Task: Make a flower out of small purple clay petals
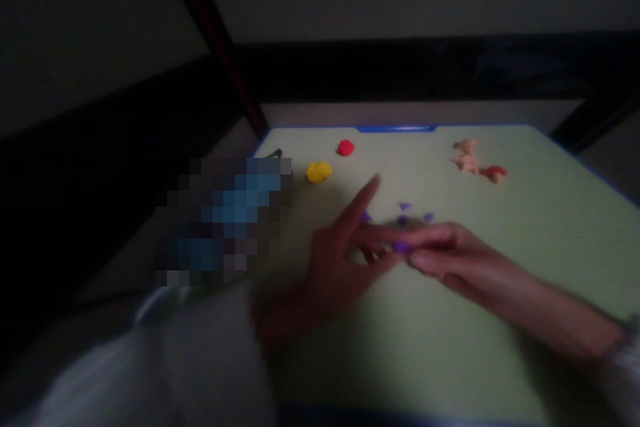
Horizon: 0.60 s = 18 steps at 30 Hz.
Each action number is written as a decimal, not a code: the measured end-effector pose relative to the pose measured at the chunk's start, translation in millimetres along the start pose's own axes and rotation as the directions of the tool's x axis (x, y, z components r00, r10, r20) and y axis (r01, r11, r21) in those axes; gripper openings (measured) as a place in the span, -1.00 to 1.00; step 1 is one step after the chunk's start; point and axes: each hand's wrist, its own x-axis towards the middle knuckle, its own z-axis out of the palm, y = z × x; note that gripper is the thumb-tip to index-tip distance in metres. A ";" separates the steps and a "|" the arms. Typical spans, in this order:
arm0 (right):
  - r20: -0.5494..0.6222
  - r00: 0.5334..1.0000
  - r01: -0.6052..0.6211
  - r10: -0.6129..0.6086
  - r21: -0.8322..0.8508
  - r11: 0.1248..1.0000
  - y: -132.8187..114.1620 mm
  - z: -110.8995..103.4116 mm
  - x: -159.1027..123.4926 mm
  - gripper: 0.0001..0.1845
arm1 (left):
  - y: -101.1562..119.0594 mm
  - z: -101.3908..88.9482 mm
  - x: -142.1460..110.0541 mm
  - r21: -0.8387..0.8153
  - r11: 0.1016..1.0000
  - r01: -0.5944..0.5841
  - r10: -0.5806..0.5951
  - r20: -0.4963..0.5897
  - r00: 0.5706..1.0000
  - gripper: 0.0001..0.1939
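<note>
Over the middle of the table, my left hand [340,267] and my right hand [447,250] meet fingertip to fingertip. Between them is a small purple lump of modelling clay [401,247], pinched from both sides. One finger of my left hand points up and away from the lump. My right thumb and fingers close on the lump's right side. Just beyond the fingers lie small purple clay bits, among them a pointed piece [405,205], a rounder piece [403,220] and another piece [429,217]. A further purple piece [367,216] shows behind my left hand.
A yellow clay lump [319,172] and a red clay ball [345,147] sit toward the back left. At the back right are peach-coloured clay shapes [467,162] and a red-and-peach piece [495,174]. The pale table [450,360] has blue edging. A blurred-out object [230,214] is at left.
</note>
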 end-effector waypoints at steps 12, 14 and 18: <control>-0.202 0.977 0.078 -0.074 0.014 0.997 1.0 8.2 -1.1 -0.90 | 13.1 0.5 11.4 -0.010 0.984 0.179 -0.177 0.084 0.981 -0.81; -0.217 0.973 0.079 -0.076 0.007 0.997 0.5 9.3 -1.0 -0.89 | 14.2 -0.5 12.4 0.099 0.987 0.126 -0.140 0.151 0.979 -0.76; -0.229 0.971 0.076 -0.073 0.007 0.997 0.7 10.5 -0.9 -0.88 | 17.7 0.4 12.0 0.261 0.965 0.032 -0.098 0.244 0.965 -0.71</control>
